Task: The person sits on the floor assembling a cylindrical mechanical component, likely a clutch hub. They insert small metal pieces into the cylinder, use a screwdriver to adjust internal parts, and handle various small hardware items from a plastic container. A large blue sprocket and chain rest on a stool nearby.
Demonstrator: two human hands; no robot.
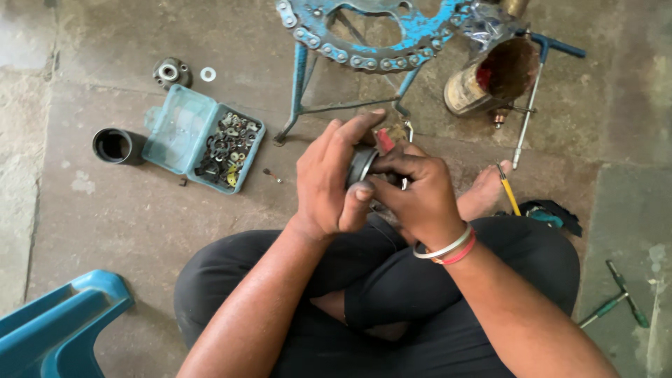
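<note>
At frame centre the left hand [329,178] and right hand [416,196] both clasped a metal ring [360,166], best kept square with fingers closed firmly.

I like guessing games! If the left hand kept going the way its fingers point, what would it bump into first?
Probably the blue stand with the chain. The left hand, gripping a metal ring, points up the picture towards it. Depth is unclear, so it might pass above.

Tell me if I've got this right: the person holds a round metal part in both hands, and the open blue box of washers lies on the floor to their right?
Not quite. In the head view both hands, left hand and right hand, do hold the round metal part, but the open blue box lies to their left.
</note>
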